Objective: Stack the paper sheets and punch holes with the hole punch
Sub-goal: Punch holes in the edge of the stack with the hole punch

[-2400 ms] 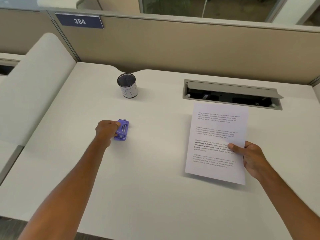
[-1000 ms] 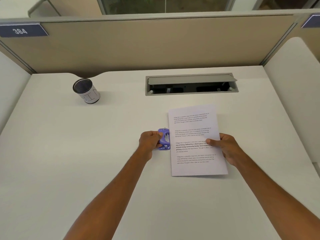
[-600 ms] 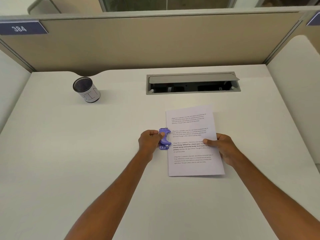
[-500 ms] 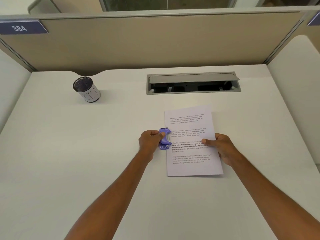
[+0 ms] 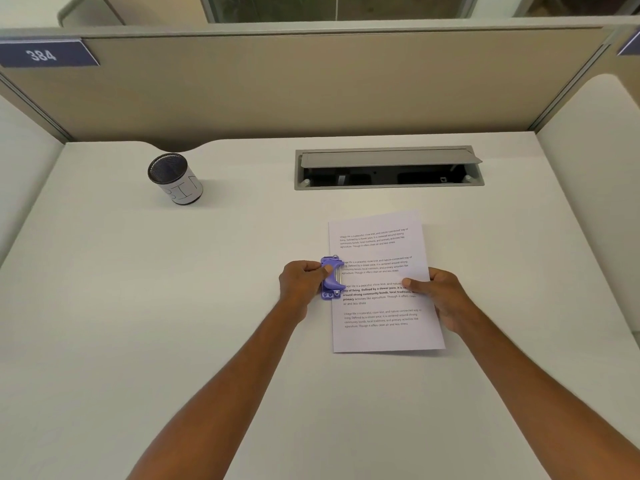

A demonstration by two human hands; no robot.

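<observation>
A stack of white printed paper sheets (image 5: 382,268) lies on the white desk (image 5: 173,323), right of centre. A small purple hole punch (image 5: 331,278) sits at the middle of the stack's left edge, and that edge is inside its slot. My left hand (image 5: 302,284) grips the punch from the left, thumb on its top lever. My right hand (image 5: 440,296) holds the right edge of the sheets, thumb on top.
A black mesh cup with a white label (image 5: 176,179) stands at the back left. An open grey cable hatch (image 5: 388,168) is set into the desk behind the sheets. Beige partition walls (image 5: 311,84) close the back and sides.
My left hand carried the punch from the desk's left to the sheets' left edge. My right hand laid the sheets flat and slid them left into the punch slot.
</observation>
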